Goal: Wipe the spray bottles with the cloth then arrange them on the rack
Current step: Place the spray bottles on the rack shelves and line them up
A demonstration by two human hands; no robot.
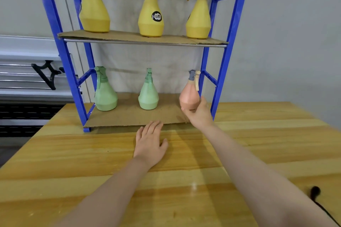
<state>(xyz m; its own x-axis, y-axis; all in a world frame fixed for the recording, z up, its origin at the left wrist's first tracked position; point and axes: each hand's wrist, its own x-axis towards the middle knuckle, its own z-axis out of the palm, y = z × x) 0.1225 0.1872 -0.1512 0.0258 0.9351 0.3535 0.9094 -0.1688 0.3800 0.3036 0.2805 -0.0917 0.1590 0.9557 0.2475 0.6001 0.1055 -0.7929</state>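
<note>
Your right hand grips the pink spray bottle from below at the lower shelf's right end, its long axis upright, nozzle up; whether its base touches the cardboard cannot be told. Your left hand lies flat, fingers spread, on the counter, farther from the bottle.

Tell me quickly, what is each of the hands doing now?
Left hand: open, fingers straight, flat on the wooden table.
Right hand: closed around the pink spray bottle, at the lower shelf's right end.
</note>
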